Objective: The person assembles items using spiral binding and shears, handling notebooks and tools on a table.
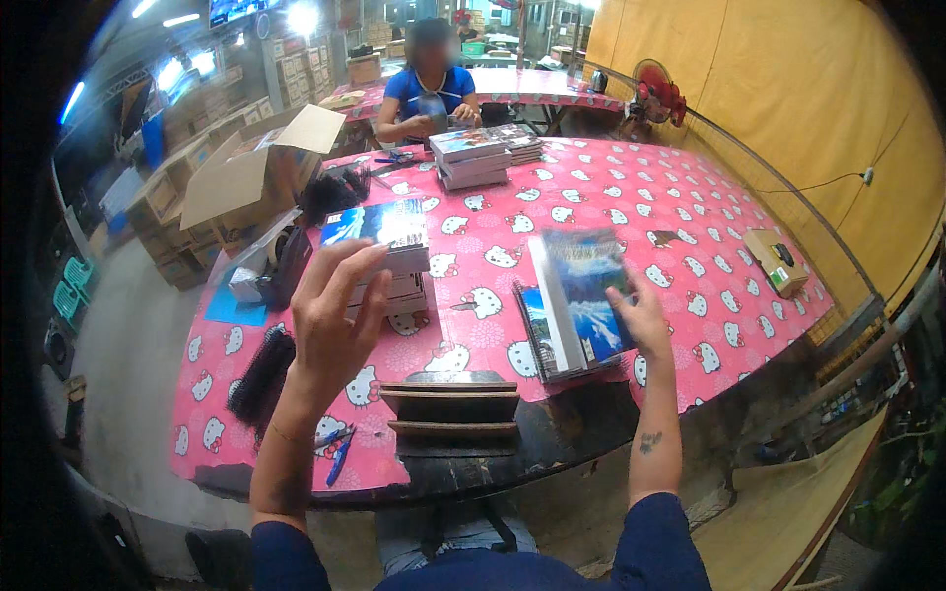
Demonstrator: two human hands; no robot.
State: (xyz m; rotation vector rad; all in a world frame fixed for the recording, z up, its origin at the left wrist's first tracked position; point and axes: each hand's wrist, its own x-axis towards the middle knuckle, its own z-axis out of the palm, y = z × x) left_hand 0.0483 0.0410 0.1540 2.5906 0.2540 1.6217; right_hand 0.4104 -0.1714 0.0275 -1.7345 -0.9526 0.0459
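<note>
My right hand (642,317) grips the right edge of a notebook (591,286) with a blue picture cover, its thumb on top. That notebook is slightly blurred and lies over a stack of spiral-bound notebooks (533,320). My left hand (340,310) is raised with its fingers apart and nothing in it. Behind it, partly hidden by the fingers, stands a pile of blue-and-white covered pads (399,225). Between my forearms, at the near edge, sits a slotted wooden holder (453,414).
Black wire spirals (264,379) and blue-handled pliers (340,461) lie left. A tape dispenser (288,264) and open cardboard box (251,182) stand beyond. Across the pink patterned table (690,325), a person (431,89) sits behind more stacked pads (471,163). A small carton (776,264) lies right.
</note>
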